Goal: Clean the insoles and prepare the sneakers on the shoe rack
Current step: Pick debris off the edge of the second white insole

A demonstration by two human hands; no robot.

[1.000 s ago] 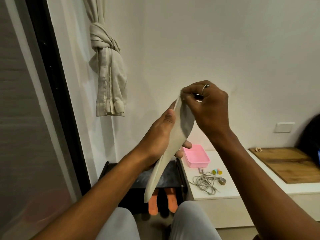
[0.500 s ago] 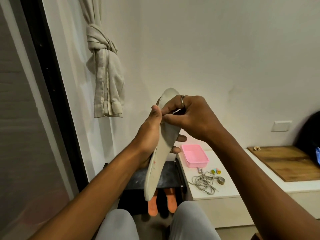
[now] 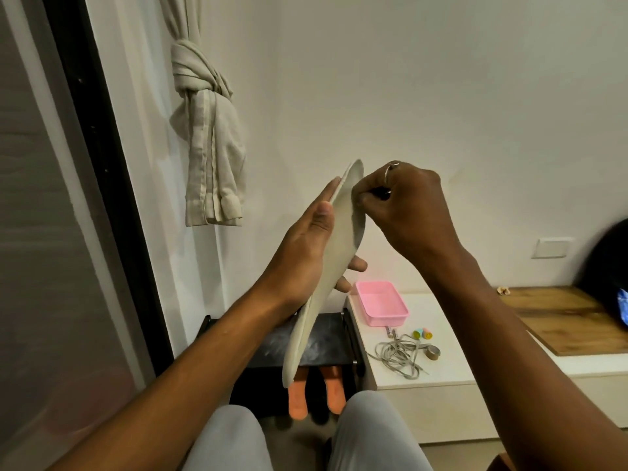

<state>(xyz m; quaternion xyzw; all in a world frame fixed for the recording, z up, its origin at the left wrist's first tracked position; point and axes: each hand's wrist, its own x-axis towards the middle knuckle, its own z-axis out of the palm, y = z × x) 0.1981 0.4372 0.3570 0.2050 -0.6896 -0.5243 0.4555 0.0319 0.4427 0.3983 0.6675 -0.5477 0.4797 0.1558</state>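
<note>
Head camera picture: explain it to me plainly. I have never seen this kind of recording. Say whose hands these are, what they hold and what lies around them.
There is no machine here. A person wears a camera on the head, so you look down along their own arms. The left hand holds a pale grey insole upright, with the thumb in front and the fingers behind. The right hand pinches a small dark object, too hidden to identify, against the insole's upper part. Below stands a black shoe rack, with two orange pieces, likely insoles, poking out underneath. To its right, a white cabinet carries a pink tray, a tangle of grey laces and a roll of tape.
</note>
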